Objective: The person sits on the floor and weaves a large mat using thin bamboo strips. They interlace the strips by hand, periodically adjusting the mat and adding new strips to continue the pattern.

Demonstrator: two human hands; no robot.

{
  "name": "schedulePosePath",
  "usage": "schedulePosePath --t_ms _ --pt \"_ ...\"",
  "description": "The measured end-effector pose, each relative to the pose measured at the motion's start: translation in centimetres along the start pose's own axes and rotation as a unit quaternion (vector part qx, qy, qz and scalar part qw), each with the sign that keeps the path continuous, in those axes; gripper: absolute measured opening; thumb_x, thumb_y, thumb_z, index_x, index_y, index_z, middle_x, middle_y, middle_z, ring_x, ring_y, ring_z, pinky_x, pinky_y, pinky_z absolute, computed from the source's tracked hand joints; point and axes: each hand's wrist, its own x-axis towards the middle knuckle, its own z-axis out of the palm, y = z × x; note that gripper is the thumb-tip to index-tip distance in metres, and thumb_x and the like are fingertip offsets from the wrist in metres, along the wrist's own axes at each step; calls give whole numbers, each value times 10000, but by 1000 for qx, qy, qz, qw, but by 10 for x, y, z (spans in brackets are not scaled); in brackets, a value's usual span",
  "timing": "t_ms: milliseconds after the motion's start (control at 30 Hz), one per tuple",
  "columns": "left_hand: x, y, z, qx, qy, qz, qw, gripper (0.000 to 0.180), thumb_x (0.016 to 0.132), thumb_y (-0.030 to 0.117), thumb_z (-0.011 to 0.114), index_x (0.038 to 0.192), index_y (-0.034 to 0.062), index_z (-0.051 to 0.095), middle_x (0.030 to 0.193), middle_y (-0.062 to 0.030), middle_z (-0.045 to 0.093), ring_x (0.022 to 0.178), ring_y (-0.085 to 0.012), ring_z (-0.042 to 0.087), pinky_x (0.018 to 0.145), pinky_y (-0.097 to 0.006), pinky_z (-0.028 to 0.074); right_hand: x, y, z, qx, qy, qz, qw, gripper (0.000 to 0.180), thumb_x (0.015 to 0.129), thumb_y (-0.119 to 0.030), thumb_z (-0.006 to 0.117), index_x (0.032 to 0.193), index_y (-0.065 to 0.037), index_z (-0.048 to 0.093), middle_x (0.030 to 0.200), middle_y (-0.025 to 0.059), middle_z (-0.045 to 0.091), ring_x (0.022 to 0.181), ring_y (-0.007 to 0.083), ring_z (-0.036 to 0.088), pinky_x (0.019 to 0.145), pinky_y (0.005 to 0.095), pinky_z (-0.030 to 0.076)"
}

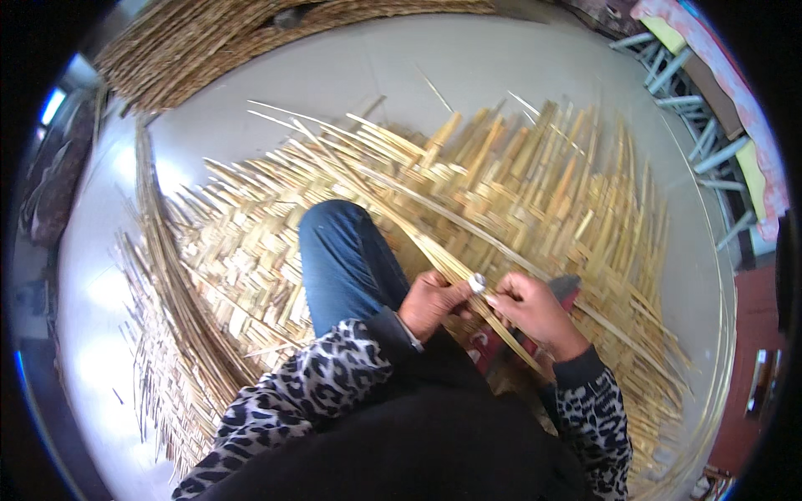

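Note:
My left hand (432,306) is closed around a bundle of pale split-reed strips (443,261), which runs from the far left toward my lap. A small white band (477,283) shows at the tip of my left thumb; whether it is tape or a ring I cannot tell. Just right of it, my right hand (537,311) is closed, thumb and fingers pinched at the near part of the strips. The strip ends (520,352) pass below that hand. Under me spreads a large woven reed mat (242,238) with loose strip ends along its edges.
A long bundle of darker reeds (171,275) lies across the mat's left side. Stacked reeds (192,50) rest on the far-left floor. Light blue stools (668,75) stand by a pink-covered table (735,75) at far right. My bent knee (342,242) and a red-and-dark shoe (561,290) are on the mat.

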Motion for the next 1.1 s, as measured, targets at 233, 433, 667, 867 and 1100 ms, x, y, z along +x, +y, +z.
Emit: schedulePosePath --t_ms 233,433,667,867,1100 --pt "9 14 -12 -21 105 72 992 192 929 180 692 953 -10 683 799 -75 704 633 -152 666 527 -257 524 -20 19 -21 -44 40 30 998 174 934 -157 666 862 -7 617 744 -8 605 655 59 545 593 244 467" --pt "10 6 -2 -10 87 35 996 183 927 176 694 922 -7 690 764 -66 693 618 -138 653 529 -255 523 -16 9 -10 -156 83 -67 982 200 917 -166 682 859 12 612 738 10 599 694 69 516 622 270 462" --pt "9 11 0 54 114 129 984 122 915 107 695 890 -12 699 747 -34 679 619 -102 610 558 -248 497 -4 2 -6 -169 66 -78 980 237 920 -196 687 860 15 597 708 25 565 673 79 478 605 279 445" --pt "18 19 -10 38 170 197 965 130 910 80 699 1010 1 672 879 -30 691 687 -96 615 569 -241 509 -21 26 -35 -164 9 7 986 279 904 -262 717 848 -6 624 714 20 586 653 89 508 584 285 436" --pt "26 12 -19 72 205 204 955 163 925 134 690 1065 51 677 912 -5 692 721 -89 628 556 -230 516 -45 28 -80 -346 94 63 932 329 826 -364 737 776 -52 645 678 119 621 606 261 583 562 394 445"
